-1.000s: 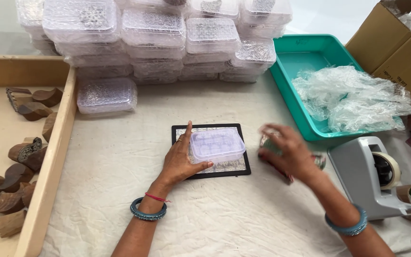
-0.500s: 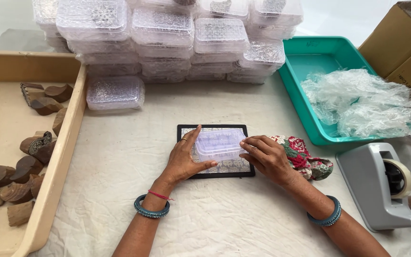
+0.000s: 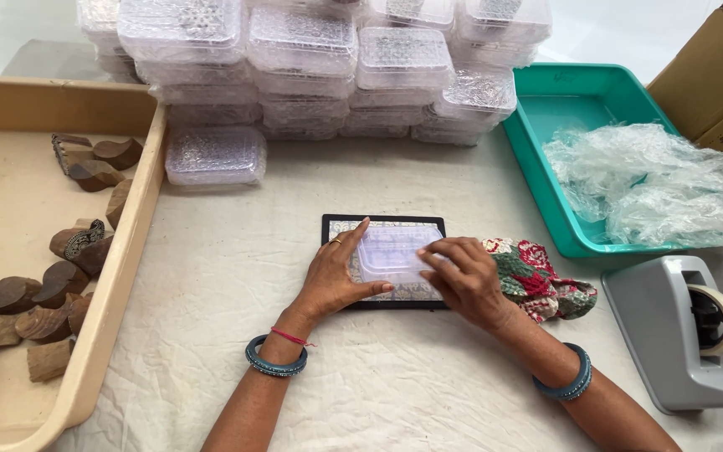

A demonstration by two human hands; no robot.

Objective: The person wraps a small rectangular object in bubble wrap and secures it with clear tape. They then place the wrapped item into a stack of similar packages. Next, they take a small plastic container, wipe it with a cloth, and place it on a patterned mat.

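Pressing from both sides, I had my left hand (image 3: 334, 280) and right hand (image 3: 462, 278) clasped around the clear box (image 3: 391, 254), which sat on a black-framed tray (image 3: 335, 224) between them; floral cloth (image 3: 541, 285) lay just right.

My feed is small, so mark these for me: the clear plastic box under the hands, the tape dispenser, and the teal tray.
clear plastic box (image 3: 388, 251), head view, on its lid between the two hands.
tape dispenser (image 3: 667, 331), head view, on its grey body.
teal tray (image 3: 575, 96), head view, on its bare floor.
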